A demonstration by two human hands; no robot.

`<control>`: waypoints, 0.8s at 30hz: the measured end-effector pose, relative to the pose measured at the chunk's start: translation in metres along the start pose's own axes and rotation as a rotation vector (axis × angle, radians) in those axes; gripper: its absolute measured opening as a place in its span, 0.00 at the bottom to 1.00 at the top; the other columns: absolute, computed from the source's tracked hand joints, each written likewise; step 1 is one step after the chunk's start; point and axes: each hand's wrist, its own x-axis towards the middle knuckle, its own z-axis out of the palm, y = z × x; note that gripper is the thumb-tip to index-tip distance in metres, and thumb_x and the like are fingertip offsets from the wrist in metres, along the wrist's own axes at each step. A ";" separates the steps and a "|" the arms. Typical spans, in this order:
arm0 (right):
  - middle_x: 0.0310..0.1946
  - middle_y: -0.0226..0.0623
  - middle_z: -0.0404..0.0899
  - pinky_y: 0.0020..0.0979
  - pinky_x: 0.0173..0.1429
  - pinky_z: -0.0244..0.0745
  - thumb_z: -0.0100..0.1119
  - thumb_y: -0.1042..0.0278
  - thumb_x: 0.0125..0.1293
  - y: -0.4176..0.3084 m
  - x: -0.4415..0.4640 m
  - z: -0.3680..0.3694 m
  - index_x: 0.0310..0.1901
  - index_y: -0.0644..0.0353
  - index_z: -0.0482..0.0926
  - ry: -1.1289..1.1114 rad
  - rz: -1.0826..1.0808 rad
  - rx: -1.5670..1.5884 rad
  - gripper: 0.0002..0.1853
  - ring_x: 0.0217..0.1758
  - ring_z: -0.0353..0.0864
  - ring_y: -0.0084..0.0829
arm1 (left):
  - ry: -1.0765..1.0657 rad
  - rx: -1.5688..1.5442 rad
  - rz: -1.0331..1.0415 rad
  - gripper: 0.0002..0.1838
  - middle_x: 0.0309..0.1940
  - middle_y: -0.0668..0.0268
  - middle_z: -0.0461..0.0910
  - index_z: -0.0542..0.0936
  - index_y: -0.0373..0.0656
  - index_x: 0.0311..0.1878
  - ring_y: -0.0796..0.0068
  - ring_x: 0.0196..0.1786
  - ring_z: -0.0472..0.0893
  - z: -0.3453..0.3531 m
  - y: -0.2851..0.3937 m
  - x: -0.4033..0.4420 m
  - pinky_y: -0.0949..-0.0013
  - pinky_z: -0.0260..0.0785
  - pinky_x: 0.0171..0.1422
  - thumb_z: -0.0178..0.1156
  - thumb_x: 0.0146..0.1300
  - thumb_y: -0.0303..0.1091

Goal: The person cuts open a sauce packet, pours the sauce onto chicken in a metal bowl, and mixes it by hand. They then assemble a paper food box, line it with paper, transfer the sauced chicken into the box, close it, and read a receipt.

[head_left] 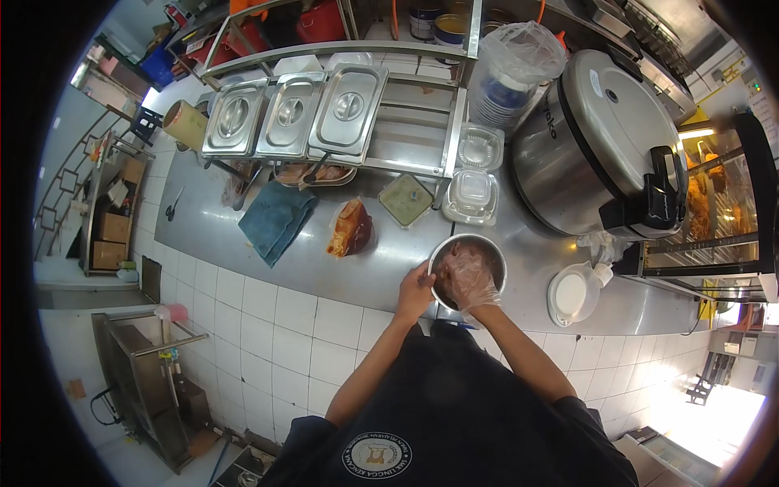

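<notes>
Head view, looking down over a person's dark shirt at a metal surface (pixel 389 264) in a kitchen. Directly in front of the person, near the surface's front edge, is a round steel bowl (pixel 504 268) holding reddish-brown meat (pixel 445 261). The right hand (pixel 474 278), in a clear plastic glove, reaches down into the bowl and touches the meat; whether its fingers are apart or together cannot be told, because the glove and the meat blur them. The bare left hand (pixel 416 288) is at the bowl's left side, its fingers clamped on the rim.

Left of the bowl lies a clear bag of red-orange sauce (pixel 351 229), and farther left a folded blue-green cloth (pixel 277 217) hangs slightly over the front edge. Behind the bowl are a square tub (pixel 406 200) with a greenish top and, to its right, clear plastic containers (pixel 471 197). A large steel cooker (pixel 592 150) with a closed lid stands to the right, with a white round container (pixel 570 294) in front of it. Three lidded metal pans (pixel 290 114) sit in a row at back left.
</notes>
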 end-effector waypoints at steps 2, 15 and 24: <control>0.54 0.52 0.78 0.49 0.57 0.78 0.58 0.64 0.64 0.012 0.010 0.006 0.52 0.55 0.81 -0.136 0.103 0.117 0.15 0.60 0.78 0.53 | -0.004 -0.024 0.011 0.22 0.42 0.71 0.78 0.76 0.49 0.69 0.80 0.40 0.80 0.000 -0.003 0.006 0.75 0.79 0.36 0.58 0.73 0.30; 0.54 0.56 0.75 0.52 0.57 0.75 0.63 0.64 0.59 0.023 0.012 0.019 0.56 0.55 0.79 -0.235 0.084 0.074 0.21 0.57 0.77 0.57 | -0.012 -0.040 -0.016 0.22 0.42 0.72 0.77 0.76 0.51 0.69 0.80 0.40 0.80 0.002 -0.006 0.003 0.75 0.78 0.36 0.57 0.73 0.30; 0.60 0.50 0.75 0.52 0.63 0.72 0.61 0.67 0.60 0.000 0.008 -0.003 0.53 0.53 0.81 -0.148 -0.062 -0.127 0.18 0.60 0.75 0.56 | -0.040 -0.085 0.013 0.22 0.42 0.71 0.75 0.76 0.50 0.69 0.81 0.38 0.79 0.001 -0.014 0.006 0.75 0.78 0.36 0.57 0.73 0.30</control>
